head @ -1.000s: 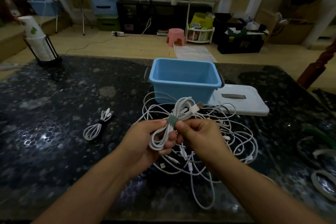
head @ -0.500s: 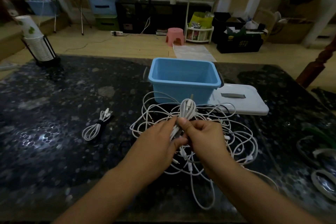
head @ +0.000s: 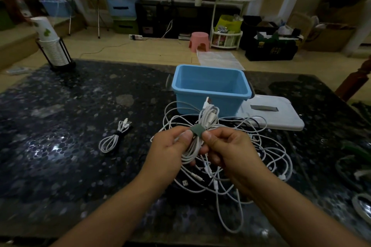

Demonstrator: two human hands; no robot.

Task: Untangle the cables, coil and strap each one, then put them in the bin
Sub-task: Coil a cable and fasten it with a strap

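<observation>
Dark speckled stone table in a dim, cluttered room; wood floor beyond. Coil: white cable, wound in an upright bundle, held above the table just in front of the bin, one plug end standing up against the bin's front wall. Strap: grey-green band around the coil's middle. Left hand: fingers curled, thumb pressed at the strap's left edge, gripping the coil. Right hand: fingers curled, thumb at the strap's right edge, pinching the same bundle. Tangle: loose white cables spread on the table under and right of the hands, reaching the bin's base. Bin: light blue, open, nothing visible inside. Lid: white, flat on the table, touching the bin's right side. Strapped cable: white, dark band, lying on the table well left of the bin. Cup stack: paper cups in a black stand, far left of the bin. Pink stool: on the floor behind the bin.
</observation>
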